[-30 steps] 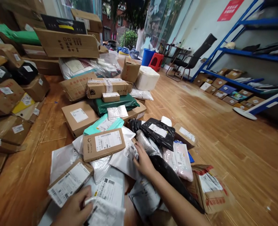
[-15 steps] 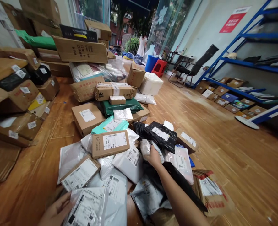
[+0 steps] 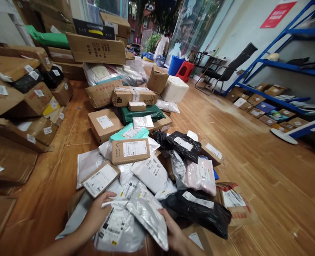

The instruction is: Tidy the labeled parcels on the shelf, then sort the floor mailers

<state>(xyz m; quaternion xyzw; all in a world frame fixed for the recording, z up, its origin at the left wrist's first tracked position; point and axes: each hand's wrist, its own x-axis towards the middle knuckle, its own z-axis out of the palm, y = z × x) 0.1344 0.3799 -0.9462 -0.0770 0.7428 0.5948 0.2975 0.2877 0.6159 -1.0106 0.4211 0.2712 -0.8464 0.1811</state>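
My left hand [image 3: 100, 209] is closed on the upper left edge of a translucent plastic mailer bag [image 3: 113, 227] with a large printed label. In my right hand [image 3: 170, 227] is a shiny silver-white mailer bag [image 3: 149, 213], gripped by its right edge and tilted over the first bag's right side. Just beyond my hands lie a labelled flat brown box [image 3: 101, 179] and a white mailer bag [image 3: 150, 170]. A black plastic parcel [image 3: 200, 209] with a white label rests right of my right hand.
More parcels are heaped ahead, among them a brown box [image 3: 130, 151] and a black bag [image 3: 182, 145]. Stacked cartons [image 3: 37, 96] line the left. A blue shelf rack [image 3: 293, 67] and a chair [image 3: 226, 71] stand right. A person [image 3: 161, 46] is near the doorway.
My right hand has come back from the pile with the silver-white bag, now over the labelled bag. My left hand and its bag have moved right and farther from me.
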